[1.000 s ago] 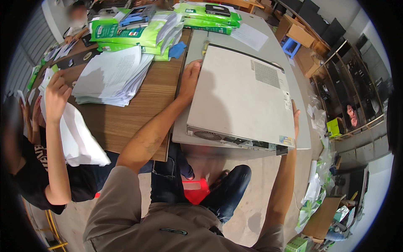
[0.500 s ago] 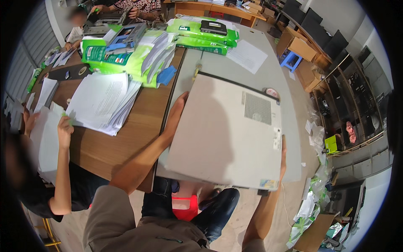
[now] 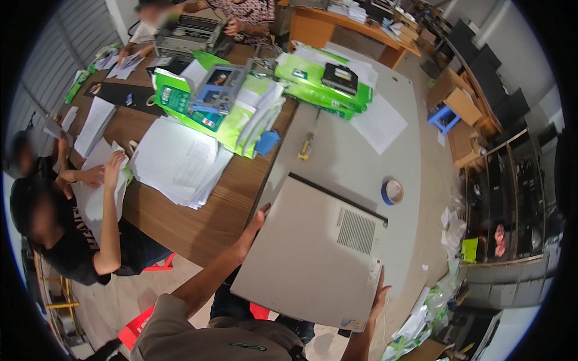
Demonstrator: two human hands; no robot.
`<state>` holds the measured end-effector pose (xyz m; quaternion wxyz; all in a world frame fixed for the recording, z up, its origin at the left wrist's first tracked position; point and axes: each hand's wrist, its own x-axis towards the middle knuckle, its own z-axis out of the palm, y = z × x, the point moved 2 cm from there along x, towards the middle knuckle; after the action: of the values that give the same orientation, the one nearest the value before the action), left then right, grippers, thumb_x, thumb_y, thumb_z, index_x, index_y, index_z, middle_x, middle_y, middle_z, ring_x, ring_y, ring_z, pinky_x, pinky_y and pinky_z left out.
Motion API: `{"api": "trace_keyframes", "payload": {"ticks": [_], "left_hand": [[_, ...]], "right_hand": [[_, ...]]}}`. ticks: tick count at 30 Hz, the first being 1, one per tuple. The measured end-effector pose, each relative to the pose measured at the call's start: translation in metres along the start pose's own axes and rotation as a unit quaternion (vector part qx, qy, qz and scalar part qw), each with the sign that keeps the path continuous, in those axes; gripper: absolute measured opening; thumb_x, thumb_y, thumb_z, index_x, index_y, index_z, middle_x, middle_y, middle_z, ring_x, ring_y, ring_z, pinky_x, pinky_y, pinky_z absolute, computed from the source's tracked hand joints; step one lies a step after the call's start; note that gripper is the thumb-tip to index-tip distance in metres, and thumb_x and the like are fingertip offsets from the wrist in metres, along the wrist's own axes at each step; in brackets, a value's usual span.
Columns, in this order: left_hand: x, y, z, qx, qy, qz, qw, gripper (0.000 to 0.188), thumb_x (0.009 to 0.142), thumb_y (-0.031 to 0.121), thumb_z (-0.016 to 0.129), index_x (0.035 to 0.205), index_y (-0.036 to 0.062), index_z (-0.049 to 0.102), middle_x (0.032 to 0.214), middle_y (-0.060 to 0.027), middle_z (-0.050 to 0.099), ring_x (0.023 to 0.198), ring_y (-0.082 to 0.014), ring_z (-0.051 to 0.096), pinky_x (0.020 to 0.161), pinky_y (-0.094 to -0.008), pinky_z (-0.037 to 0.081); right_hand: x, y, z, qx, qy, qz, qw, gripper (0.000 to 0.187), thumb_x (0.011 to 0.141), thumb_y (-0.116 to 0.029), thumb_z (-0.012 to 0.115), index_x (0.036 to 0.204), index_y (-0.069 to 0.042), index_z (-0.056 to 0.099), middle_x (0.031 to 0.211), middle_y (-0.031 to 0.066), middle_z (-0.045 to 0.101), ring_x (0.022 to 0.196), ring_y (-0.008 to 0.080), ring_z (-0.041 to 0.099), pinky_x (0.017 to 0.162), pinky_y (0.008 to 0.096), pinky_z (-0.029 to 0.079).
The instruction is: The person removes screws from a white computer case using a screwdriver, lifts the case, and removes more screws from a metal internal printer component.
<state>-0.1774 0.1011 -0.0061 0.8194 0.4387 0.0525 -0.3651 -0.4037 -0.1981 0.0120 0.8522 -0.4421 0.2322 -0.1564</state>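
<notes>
A flat beige desktop computer case (image 3: pixel 301 259) with a round-holed vent grid near its right edge is held in front of my body, over the near edge of the grey table. My left hand (image 3: pixel 251 233) grips its left side and my right hand (image 3: pixel 378 296) its right side; some fingers are hidden beneath it. Beyond the case, a screwdriver (image 3: pixel 305 148) with a yellow handle lies on the table. Farther right is a roll of tape (image 3: pixel 392 191) with a blue side.
Green paper packages (image 3: pixel 322 84) bear a black device (image 3: pixel 339 78). Paper stacks (image 3: pixel 174 159) cover part of the brown table (image 3: pixel 223 225) at left. A co-worker (image 3: pixel 60 234) there handles paper. A red stool (image 3: pixel 135 328) stands low left; cardboard boxes (image 3: pixel 454 99) are at right.
My hands have drawn the computer case nearer to my body. The screwdriver and tape roll now show fully beyond it. The whole view has shifted, and the co-worker's hands have come together on the paper.
</notes>
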Motion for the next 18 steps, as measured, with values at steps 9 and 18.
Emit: {"api": "trace_keyframes", "payload": {"ticks": [9,18], "left_hand": [[-0.049,0.026,-0.011,0.04,0.103,-0.048,0.993,0.105,0.085,0.043,0.073,0.159,0.0041,0.011,0.156,-0.0246,0.028,0.143,-0.0349,0.032,0.115,-0.0477,0.032],[-0.057,0.085,-0.006,-0.023,0.085,0.03,0.996,0.092,0.09,0.034,0.069,0.157,-0.0009,0.017,0.159,-0.0206,0.026,0.144,-0.0309,0.032,0.115,-0.0433,0.031]], "right_hand": [[-0.013,-0.026,0.052,-0.037,-0.046,0.081,0.995,0.079,0.09,-0.027,0.058,0.156,-0.004,0.022,0.143,0.0215,0.047,0.121,0.035,0.056,0.097,0.0457,0.052],[0.014,-0.063,0.112,-0.093,-0.073,0.068,0.991,0.079,0.09,-0.029,0.058,0.155,-0.002,0.023,0.142,0.0218,0.048,0.119,0.0338,0.058,0.095,0.0437,0.052]]}}
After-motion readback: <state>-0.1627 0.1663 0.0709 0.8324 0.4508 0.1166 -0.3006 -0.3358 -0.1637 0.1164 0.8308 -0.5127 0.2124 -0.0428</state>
